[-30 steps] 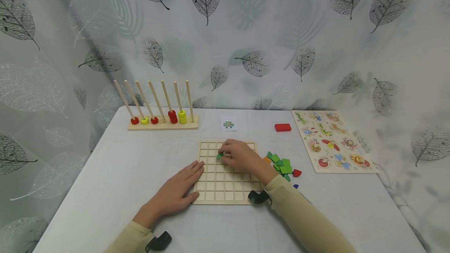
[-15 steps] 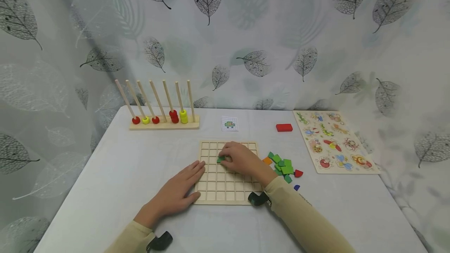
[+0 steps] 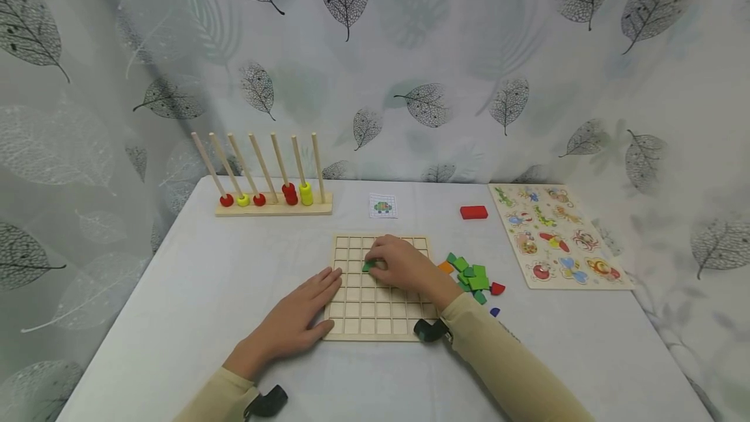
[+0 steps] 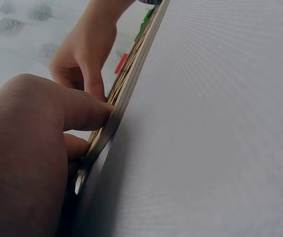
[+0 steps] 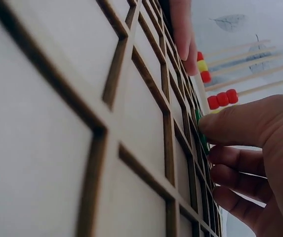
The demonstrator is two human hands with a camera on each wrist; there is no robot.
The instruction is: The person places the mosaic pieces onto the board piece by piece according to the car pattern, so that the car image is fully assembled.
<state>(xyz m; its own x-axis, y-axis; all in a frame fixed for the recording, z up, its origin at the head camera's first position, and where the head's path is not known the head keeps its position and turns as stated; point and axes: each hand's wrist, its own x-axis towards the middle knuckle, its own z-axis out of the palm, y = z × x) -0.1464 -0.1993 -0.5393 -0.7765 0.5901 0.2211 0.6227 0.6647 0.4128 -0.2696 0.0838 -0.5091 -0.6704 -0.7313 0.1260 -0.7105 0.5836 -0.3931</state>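
Note:
A wooden grid board (image 3: 375,310) lies on the white table in front of the person. On its left edge rests the left hand (image 3: 293,319), fingers extended, with the thumb (image 4: 89,111) touching the edge in the left wrist view. The right hand (image 3: 405,267) is over the board's upper part and pinches a small green tile (image 3: 367,266) at a cell left of centre. In the right wrist view, the thumb presses on the green tile (image 5: 202,133), low against the grid. The fingers partly hide the tile, so how it sits in the cell cannot be told.
Right of the board is a pile of green tiles (image 3: 476,275) with orange, red and blue pieces. Behind stand a pegged bead counter (image 3: 272,210), a small picture card (image 3: 383,206) and a red block (image 3: 473,212). A wooden animal puzzle (image 3: 545,239) lies far right.
The green tile, tilted between the right fingers a second ago, now lies lower and flatter at the grid. The left hand keeps its place on the board; the head view has shifted slightly.

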